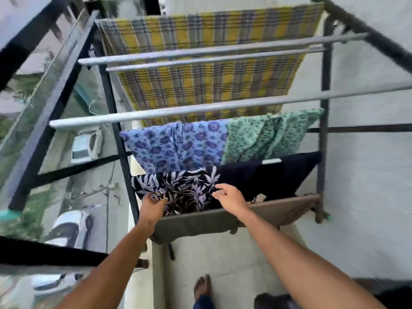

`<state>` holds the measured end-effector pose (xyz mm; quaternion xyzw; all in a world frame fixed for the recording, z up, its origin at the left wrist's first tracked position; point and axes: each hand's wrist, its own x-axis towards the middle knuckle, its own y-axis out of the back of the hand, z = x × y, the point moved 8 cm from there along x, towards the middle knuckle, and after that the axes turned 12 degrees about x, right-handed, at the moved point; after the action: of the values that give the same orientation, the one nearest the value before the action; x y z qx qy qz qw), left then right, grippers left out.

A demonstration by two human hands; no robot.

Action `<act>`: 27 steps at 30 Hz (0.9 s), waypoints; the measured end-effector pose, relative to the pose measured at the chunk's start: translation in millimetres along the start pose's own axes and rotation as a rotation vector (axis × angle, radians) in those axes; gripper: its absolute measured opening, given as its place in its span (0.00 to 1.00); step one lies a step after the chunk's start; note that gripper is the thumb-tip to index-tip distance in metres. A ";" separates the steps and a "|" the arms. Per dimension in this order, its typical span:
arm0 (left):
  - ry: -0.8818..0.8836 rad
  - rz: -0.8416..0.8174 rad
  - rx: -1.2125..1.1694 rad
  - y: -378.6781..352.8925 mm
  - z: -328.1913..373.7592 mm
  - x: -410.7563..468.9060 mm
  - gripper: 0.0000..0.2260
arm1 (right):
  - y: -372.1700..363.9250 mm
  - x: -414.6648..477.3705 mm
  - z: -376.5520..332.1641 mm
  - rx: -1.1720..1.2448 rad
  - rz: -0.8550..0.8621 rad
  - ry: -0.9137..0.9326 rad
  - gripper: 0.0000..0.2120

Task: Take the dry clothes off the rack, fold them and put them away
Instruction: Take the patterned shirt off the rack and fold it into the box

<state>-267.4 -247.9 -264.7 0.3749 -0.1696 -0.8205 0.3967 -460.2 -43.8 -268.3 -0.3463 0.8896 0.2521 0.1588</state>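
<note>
Six cloths, three grey rails, two hands

On one rack [325, 90] are counted one yellow checked cloth [200, 36], one blue flowered cloth [174, 148], one green flowered cloth [263, 137], one black leaf-print cloth [185, 186], one dark navy cloth [267, 177] and one brown-grey cloth [223, 219]; three grey rails [200, 108] are seen uncovered; one left hand [152, 208], one right hand [230, 196] and one foot [201, 288] are shown.
</note>
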 end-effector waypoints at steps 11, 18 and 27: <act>0.244 0.046 -0.246 10.1 -27.6 89.8 0.09 | -57.4 73.8 -0.9 0.373 0.386 -0.220 0.11; 0.212 0.113 -0.469 23.7 -14.2 51.7 0.04 | -78.9 31.5 -23.3 0.640 0.405 -0.117 0.21; -0.069 -0.177 -0.575 13.7 72.2 -34.6 0.10 | -108.2 -9.5 -52.7 1.271 0.172 -0.276 0.15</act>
<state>-300.4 -231.0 -192.4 0.2325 0.0897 -0.8785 0.4075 -383.9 -136.7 -257.2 -0.0774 0.8613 -0.2687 0.4243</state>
